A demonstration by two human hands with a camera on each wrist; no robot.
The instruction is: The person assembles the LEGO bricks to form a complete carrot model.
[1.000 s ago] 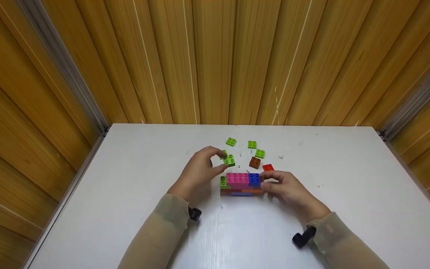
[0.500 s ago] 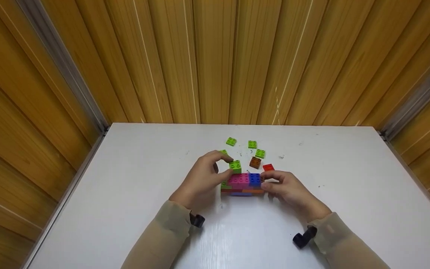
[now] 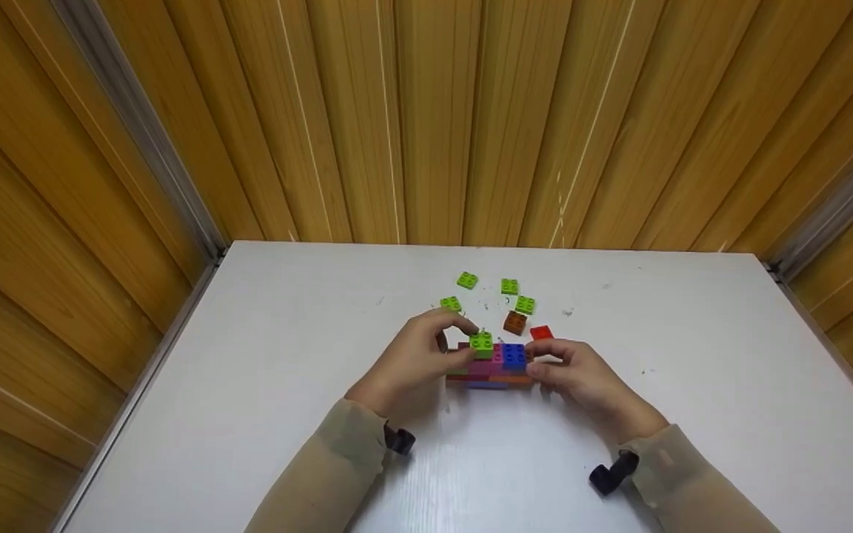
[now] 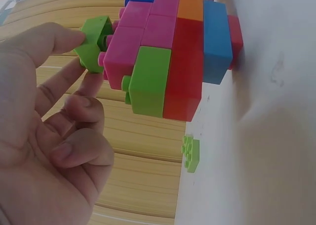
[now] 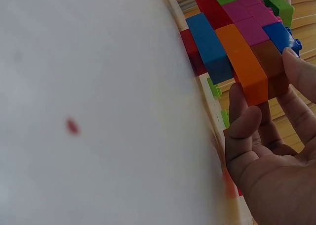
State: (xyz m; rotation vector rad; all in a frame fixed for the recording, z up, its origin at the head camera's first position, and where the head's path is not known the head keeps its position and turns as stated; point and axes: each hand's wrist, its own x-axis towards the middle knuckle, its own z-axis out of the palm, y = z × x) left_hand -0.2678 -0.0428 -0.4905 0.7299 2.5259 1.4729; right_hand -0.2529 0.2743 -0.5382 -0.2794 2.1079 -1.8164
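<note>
My left hand (image 3: 419,355) pinches a green toy building brick (image 3: 480,342) between thumb and fingers. In the left wrist view this green brick (image 4: 91,44) is tilted, right at the studs of the pink bricks (image 4: 131,42). Those pink bricks top a small wall of joined bricks, with a blue brick (image 3: 514,357) beside them. Lower in the wall are a red brick (image 4: 185,81), an orange brick (image 5: 242,62) and a light blue brick (image 5: 208,44). My right hand (image 3: 582,374) grips the wall's right end, its thumb near the brown brick (image 5: 270,69).
Behind the wall, several loose green bricks lie on the white table (image 3: 308,311), one green brick (image 3: 450,303) just beyond my left hand. A loose brown brick (image 3: 515,323) and a red brick (image 3: 541,333) lie near my right hand. Wood-patterned panels (image 3: 434,126) stand behind.
My left hand has brought the green brick to the right and toward me, from behind the wall's left end to over the pink bricks. The right hand keeps its grip on the wall.
</note>
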